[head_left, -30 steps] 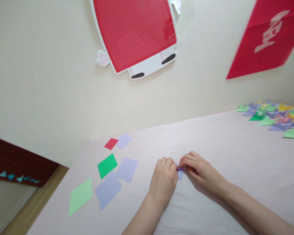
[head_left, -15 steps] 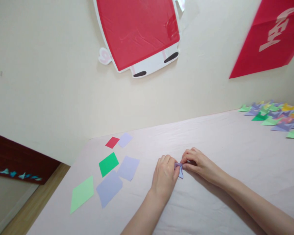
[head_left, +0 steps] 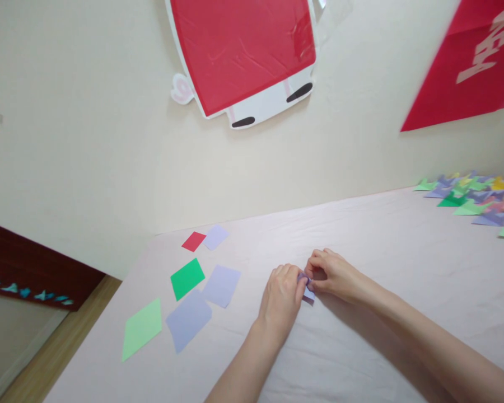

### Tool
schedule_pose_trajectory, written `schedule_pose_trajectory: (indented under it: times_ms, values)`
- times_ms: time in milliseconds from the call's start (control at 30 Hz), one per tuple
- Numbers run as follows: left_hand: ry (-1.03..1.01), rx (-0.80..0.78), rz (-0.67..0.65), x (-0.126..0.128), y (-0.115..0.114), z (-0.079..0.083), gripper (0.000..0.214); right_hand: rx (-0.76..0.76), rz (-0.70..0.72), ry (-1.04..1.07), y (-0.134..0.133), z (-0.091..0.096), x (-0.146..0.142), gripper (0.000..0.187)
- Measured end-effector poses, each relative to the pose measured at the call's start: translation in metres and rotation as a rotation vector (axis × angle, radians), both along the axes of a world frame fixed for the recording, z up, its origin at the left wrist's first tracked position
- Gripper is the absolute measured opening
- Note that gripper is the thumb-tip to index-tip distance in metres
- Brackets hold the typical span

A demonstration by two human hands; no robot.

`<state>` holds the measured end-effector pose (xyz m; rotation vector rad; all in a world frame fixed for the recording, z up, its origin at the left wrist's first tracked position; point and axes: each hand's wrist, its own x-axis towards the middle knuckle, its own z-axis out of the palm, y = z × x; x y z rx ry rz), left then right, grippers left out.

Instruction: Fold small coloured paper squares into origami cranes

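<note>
A small folded piece of purple paper [head_left: 308, 295] is between my two hands, just above or on the pale cloth. My left hand [head_left: 281, 292] has its fingers closed on the paper's left side, thumb on the near face. On the other side, my right hand [head_left: 330, 274] pinches the paper's upper right edge between thumb and index finger, leaving a round gap inside the grip. Much of the paper is hidden behind the fingers, so its exact folds cannot be made out.
Flat paper sheets lie to the left: light green [head_left: 141, 330], green [head_left: 187, 279], red [head_left: 194, 242] and several purple ones [head_left: 189, 322]. Many folded paper pieces [head_left: 470, 207] crowd the far right. The cloth-covered surface [head_left: 361, 358] meets a wall [head_left: 109, 140] with red decorations [head_left: 243, 50].
My right thumb and index finger have shifted slightly left along the paper, and the gap between them is rounder. The paper's lower end now shows a darker edge. The view has moved slightly.
</note>
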<state>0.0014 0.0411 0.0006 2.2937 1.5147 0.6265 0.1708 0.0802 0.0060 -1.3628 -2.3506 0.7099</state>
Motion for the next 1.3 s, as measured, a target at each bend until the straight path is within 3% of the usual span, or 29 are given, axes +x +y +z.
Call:
schedule_pose_trajectory:
  times_ms: [133,333,700,933,1167,1300]
  values:
    - [-0.01,-0.014,0.006,-0.001,-0.001,-0.001,0.009,-0.045,0.05,0.005,0.007,0.003,0.002,0.009]
    - [0.017,0.032,0.018,0.0,-0.003,-0.004,0.008,-0.166,0.189,0.185,0.013,0.003,0.022,0.015]
    - [0.007,0.013,0.051,0.002,-0.004,-0.005,0.007,-0.108,0.124,0.059,0.011,0.001,0.009,0.004]
    - [-0.117,-0.023,0.031,0.0,-0.004,-0.004,0.013,-0.066,0.057,-0.076,0.011,0.002,-0.003,0.004]
    - [-0.205,-0.039,0.004,-0.003,-0.006,-0.002,0.018,-0.065,0.042,-0.078,0.012,0.001,-0.003,0.005]
    - [-0.234,-0.039,-0.01,-0.002,-0.008,0.0,0.003,-0.054,0.018,-0.074,0.011,0.0,-0.003,0.005]
